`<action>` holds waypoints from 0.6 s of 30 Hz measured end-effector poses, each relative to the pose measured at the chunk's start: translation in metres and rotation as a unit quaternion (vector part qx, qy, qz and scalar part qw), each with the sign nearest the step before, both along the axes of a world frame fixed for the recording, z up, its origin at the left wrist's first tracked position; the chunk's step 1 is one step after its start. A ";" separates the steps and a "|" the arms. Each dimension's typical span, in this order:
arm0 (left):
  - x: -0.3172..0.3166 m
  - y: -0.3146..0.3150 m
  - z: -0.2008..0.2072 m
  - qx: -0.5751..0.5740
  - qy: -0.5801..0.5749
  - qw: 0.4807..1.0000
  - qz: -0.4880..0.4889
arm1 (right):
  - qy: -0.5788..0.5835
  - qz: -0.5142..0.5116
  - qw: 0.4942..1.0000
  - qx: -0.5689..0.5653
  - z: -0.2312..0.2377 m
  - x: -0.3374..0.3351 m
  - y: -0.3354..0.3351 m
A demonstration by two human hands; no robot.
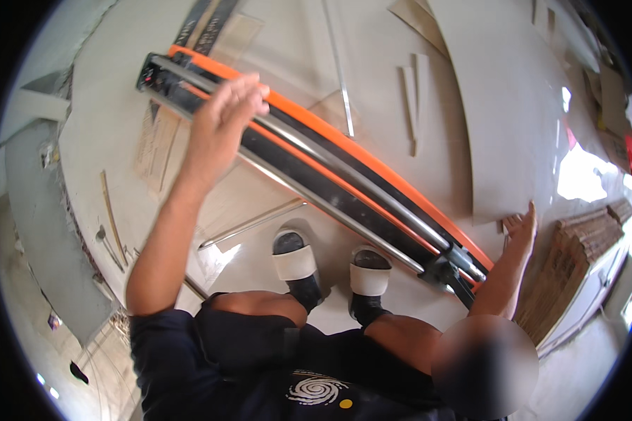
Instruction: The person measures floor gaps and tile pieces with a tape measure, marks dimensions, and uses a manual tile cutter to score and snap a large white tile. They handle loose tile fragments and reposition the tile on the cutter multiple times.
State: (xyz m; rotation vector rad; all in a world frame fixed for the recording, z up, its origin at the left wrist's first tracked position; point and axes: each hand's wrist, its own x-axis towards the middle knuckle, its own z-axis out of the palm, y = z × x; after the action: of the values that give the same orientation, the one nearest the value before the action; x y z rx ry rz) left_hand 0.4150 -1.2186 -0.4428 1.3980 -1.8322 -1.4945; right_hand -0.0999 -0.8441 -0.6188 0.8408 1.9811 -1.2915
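A long orange and black manual tile cutter (344, 203) with shiny steel rails lies slantwise on the floor in front of my feet. Over its far-left part is my left hand (225, 116), fingers stretched out and slightly blurred; whether it touches the rail I cannot tell. At the cutter's near-right end sits the black sliding carriage (446, 270) on the rails. Just beyond that end, my right hand (521, 223) reaches out with its fingers extended, close to the edge of a large pale grey sheet (519, 119). I see nothing held in either hand.
A stack of brown-edged boards or tiles (569, 259) stands at right. Thin pale strips (419, 98) and a narrow metal bar (343, 84) lie beyond the cutter. Another metal rod (253, 223) rests near my left sandal (293, 263). Grey slab pieces (49, 231) lie far left.
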 end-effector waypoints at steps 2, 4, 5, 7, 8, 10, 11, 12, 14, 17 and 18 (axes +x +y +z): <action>0.032 0.024 -0.009 0.057 0.015 0.996 0.064 | -0.013 -0.002 0.999 -0.035 -0.001 -0.006 0.004; 0.059 0.056 -0.015 0.087 0.018 0.993 0.082 | -0.036 0.039 0.997 -0.052 0.006 -0.011 0.008; 0.071 0.074 -0.010 0.095 0.002 0.992 0.085 | -0.036 0.063 0.997 -0.032 0.012 -0.013 0.009; 0.089 0.108 0.008 0.162 0.021 0.976 0.143 | 0.040 0.129 0.988 0.070 0.034 -0.012 0.022; 0.097 0.125 0.023 0.177 0.025 0.970 0.162 | 0.085 0.157 0.976 0.124 0.045 -0.011 0.028; 0.106 0.159 0.059 0.189 0.026 0.961 0.199 | 0.124 0.269 0.936 0.192 0.073 0.002 0.054; 0.109 0.180 0.081 0.191 0.021 0.957 0.216 | 0.125 0.343 0.902 0.230 0.089 0.010 0.070; 0.111 0.200 0.103 0.190 0.019 0.954 0.232 | 0.125 0.421 0.859 0.262 0.104 0.019 0.086; 0.114 0.243 0.154 0.211 -0.021 0.949 0.232 | 0.082 0.600 0.740 0.293 0.139 0.049 0.115; 0.114 0.299 0.223 0.147 -0.056 0.950 0.269 | 0.233 0.877 0.198 0.372 0.214 0.125 0.144; 0.117 0.320 0.245 0.146 -0.090 0.949 0.266 | 0.182 0.764 0.571 0.239 0.246 0.153 0.152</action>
State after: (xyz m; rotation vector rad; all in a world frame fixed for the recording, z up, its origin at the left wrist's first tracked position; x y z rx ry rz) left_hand 0.5315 -0.8981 -0.1973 2.0275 -1.1980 -1.4137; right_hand 0.0533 -0.6924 -0.3733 -1.0596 2.2009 0.2067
